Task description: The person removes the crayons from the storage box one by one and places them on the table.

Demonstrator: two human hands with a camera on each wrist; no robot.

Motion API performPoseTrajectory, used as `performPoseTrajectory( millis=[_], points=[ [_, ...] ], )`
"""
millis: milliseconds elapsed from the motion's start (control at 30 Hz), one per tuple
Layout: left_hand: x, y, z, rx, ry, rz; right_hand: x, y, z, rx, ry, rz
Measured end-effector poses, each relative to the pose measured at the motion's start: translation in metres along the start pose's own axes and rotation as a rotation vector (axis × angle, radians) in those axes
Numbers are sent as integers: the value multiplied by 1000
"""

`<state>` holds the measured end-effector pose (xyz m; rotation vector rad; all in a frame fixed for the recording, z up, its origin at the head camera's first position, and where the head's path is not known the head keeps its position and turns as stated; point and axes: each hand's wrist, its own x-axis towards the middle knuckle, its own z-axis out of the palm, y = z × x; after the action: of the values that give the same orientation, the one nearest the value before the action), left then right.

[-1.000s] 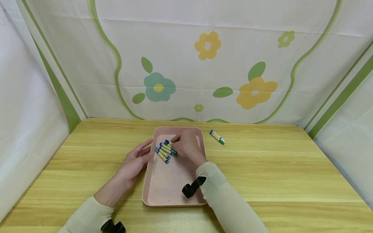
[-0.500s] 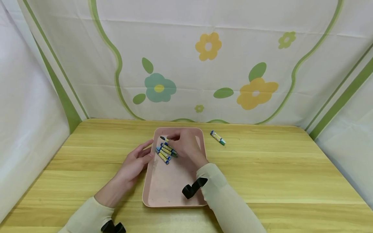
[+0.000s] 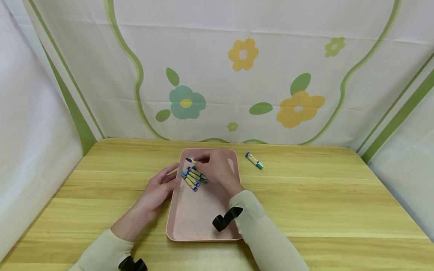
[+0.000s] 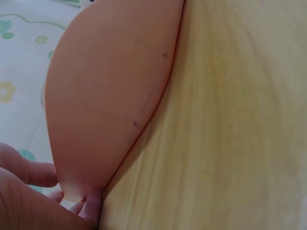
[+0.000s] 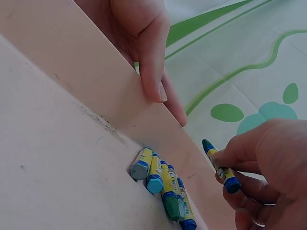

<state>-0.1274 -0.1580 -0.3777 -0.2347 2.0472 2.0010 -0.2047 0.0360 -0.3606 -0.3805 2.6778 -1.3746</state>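
My right hand [image 3: 217,169] pinches a crayon [image 5: 221,167] with a dark green tip, yellow wrapper and blue end, held over the far left part of a pink tray [image 3: 190,222]. Just below it, a row of several crayons [image 5: 156,172] in yellow-and-blue wrappers lies slanted against the tray's left wall, showing grey, light blue and green ends. My left hand [image 3: 156,192] holds the tray's left edge. In the right wrist view its thumb overlaps the rim, with a finger on the outer side.
One more crayon [image 3: 253,160], green-tipped, lies on the wooden table [image 3: 322,199] to the right of the tray's far end. A white curtain [image 3: 217,82] with printed flowers hangs behind the table, and white cloth stands on both sides.
The crayon in my right hand has shifted slightly toward the tray's far end, up from the row, and shows more of itself. My left hand keeps its place at the tray.
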Motion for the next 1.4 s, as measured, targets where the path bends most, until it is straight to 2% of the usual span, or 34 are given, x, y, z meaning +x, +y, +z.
performPoseTrajectory(
  millis=[167,733,1200,1333,1400],
  points=[
    [2,0,2,-11,-4,0,1,2,0,6,5,16],
    [6,-1,-1,8,-2,-11,2,0,1,-7,4,-9],
    [3,0,-6,5,11,-15,-1,-15,-3,32,7,-1],
    [2,-1,-6,6,7,-7,-5,-18,-10,-81,52,-12],
    [2,-2,-5,6,5,-5,-6,-19,-15,-97,74,-16]
  ],
)
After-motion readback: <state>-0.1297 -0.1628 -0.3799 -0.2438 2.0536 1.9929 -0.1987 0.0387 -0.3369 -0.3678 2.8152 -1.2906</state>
